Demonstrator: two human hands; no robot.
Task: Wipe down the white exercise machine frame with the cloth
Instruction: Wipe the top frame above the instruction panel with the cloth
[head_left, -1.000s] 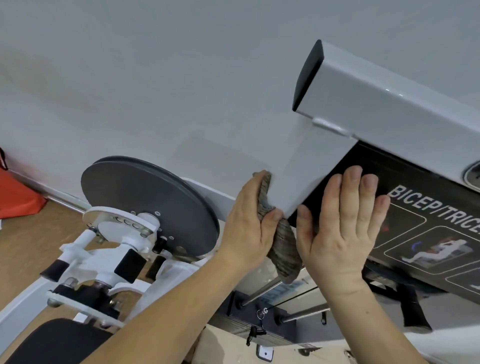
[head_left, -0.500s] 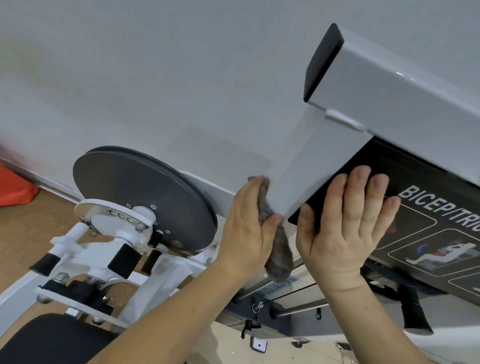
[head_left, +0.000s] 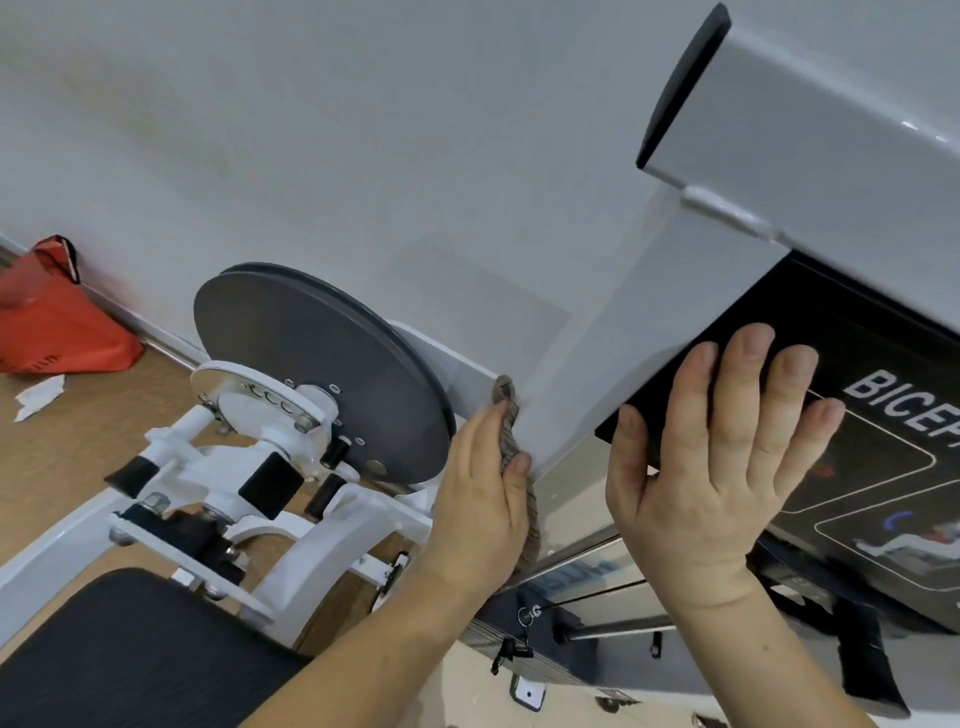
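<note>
The white exercise machine frame shows as an upright post (head_left: 639, 332) under a thick top beam (head_left: 810, 135) with a black end cap. My left hand (head_left: 480, 499) grips a grey-brown cloth (head_left: 511, 431) and presses it against the post's left edge; part of the cloth hangs below the hand. My right hand (head_left: 711, 467) lies flat with straight fingers on the black instruction panel (head_left: 878, 364) to the right of the post.
A grey pulley disc (head_left: 311, 364) on white brackets stands left of the post. A black padded seat (head_left: 119, 654) is at the lower left. An orange bag (head_left: 52, 317) and white paper scraps lie on the wooden floor by the wall. Weight-stack rods run below the hands.
The left hand with the cloth has slid down the post's left edge, away from the top beam. The right hand stays flat on the black panel.
</note>
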